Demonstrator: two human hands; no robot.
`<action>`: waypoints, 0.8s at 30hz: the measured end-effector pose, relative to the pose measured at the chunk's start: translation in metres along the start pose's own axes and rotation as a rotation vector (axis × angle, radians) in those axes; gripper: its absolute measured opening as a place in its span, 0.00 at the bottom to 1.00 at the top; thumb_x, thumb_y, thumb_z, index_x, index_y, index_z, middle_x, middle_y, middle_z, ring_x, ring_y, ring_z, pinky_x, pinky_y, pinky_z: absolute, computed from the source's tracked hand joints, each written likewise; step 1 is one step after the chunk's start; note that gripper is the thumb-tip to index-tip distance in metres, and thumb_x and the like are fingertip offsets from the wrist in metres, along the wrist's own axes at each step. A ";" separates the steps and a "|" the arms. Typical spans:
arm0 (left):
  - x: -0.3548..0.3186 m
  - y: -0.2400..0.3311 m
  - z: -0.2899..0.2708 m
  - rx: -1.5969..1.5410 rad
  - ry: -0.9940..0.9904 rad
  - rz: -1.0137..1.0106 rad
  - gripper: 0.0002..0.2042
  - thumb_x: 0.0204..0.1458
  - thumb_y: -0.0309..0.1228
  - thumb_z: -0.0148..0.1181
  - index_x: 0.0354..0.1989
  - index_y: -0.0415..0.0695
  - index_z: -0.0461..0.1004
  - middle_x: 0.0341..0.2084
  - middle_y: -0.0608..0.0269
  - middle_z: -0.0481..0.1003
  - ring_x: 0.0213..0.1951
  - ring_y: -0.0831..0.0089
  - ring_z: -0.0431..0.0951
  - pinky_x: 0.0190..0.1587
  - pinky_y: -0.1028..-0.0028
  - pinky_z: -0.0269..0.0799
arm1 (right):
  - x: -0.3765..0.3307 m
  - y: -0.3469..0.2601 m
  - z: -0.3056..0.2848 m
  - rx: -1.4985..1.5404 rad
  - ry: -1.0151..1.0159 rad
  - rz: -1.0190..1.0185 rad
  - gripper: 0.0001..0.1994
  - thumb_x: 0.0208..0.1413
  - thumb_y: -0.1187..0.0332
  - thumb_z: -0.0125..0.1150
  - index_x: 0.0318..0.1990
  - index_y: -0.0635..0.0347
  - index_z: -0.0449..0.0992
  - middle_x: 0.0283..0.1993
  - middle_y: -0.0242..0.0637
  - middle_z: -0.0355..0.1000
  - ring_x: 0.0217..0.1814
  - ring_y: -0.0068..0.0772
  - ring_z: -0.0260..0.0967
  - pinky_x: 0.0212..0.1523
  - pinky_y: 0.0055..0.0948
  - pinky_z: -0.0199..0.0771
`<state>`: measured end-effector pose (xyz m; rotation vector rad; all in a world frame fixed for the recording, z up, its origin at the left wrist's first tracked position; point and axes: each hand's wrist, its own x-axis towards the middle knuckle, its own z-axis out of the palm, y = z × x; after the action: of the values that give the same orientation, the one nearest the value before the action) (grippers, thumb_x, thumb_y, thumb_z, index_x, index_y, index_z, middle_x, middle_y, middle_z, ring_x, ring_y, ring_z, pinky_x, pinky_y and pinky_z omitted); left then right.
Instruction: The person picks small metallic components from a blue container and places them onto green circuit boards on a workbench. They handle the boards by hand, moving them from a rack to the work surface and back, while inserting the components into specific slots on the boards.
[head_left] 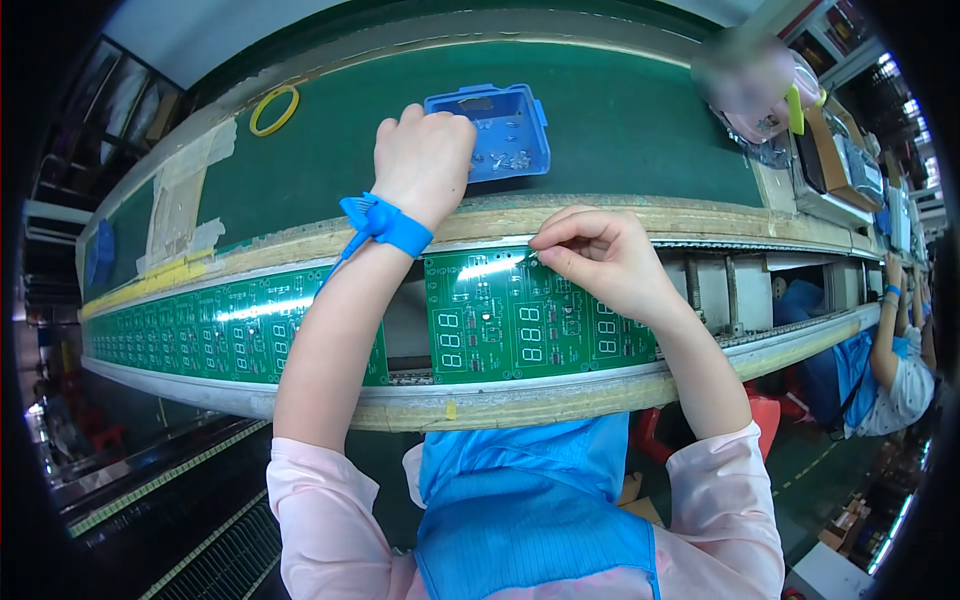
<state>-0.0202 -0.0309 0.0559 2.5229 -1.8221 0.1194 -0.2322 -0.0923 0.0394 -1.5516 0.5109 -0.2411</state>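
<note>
Circuit board (pixel 540 318), green, lying flat on the rails of the line straight ahead, under the right hand (pixel 600 262). Fingertips of that hand pressed together in a pinch on a tiny part at the board's top edge; part too small to make out. Left hand (pixel 422 160) curled into a loose fist, reaching past the wooden rail (pixel 700 215) toward one blue tray (pixel 495 125) and touching its near left corner; grip not clear from here. One blue wrist strap (pixel 385 224) with a coiled cord around the left wrist. Small metal pieces lying inside the tray, on the green belt (pixel 620 120). Row of more green boards (pixel 200 335) side by side to the left, exact count blurred. One yellow ring (pixel 274 110) farther left on the belt. Another person's arm (pixel 890 340) at the far right.
</note>
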 end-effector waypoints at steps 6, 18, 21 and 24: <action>-0.005 0.005 0.005 0.022 0.030 -0.051 0.04 0.48 0.30 0.64 0.30 0.47 0.82 0.31 0.60 0.79 0.43 0.59 0.75 0.54 0.43 0.62 | 0.003 0.004 0.003 -0.311 0.080 -0.159 0.05 0.57 0.79 0.58 0.40 0.68 0.78 0.40 0.36 0.74 0.42 0.23 0.71 0.43 0.23 0.73; -0.005 0.006 0.000 -0.045 0.021 -0.084 0.03 0.48 0.28 0.64 0.30 0.44 0.81 0.31 0.59 0.79 0.47 0.57 0.73 0.56 0.32 0.56 | 0.005 0.003 0.017 -0.728 0.082 -0.396 0.03 0.53 0.78 0.58 0.34 0.69 0.76 0.34 0.46 0.70 0.39 0.49 0.71 0.41 0.40 0.72; -0.003 0.010 -0.003 -0.057 -0.024 -0.111 0.03 0.47 0.26 0.63 0.30 0.43 0.81 0.31 0.57 0.79 0.47 0.55 0.73 0.55 0.31 0.56 | 0.003 0.000 0.023 -0.787 0.086 -0.370 0.03 0.52 0.79 0.58 0.33 0.69 0.77 0.34 0.47 0.70 0.40 0.50 0.71 0.42 0.41 0.72; -0.003 0.011 -0.001 -0.031 -0.037 -0.109 0.08 0.44 0.26 0.63 0.33 0.47 0.82 0.33 0.59 0.81 0.48 0.56 0.75 0.57 0.32 0.53 | 0.001 -0.004 0.029 -0.830 0.085 -0.352 0.04 0.51 0.80 0.57 0.33 0.70 0.78 0.34 0.47 0.70 0.39 0.50 0.71 0.43 0.41 0.72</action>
<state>-0.0315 -0.0319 0.0561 2.6126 -1.6796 0.0422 -0.2175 -0.0669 0.0413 -2.4548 0.4182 -0.3941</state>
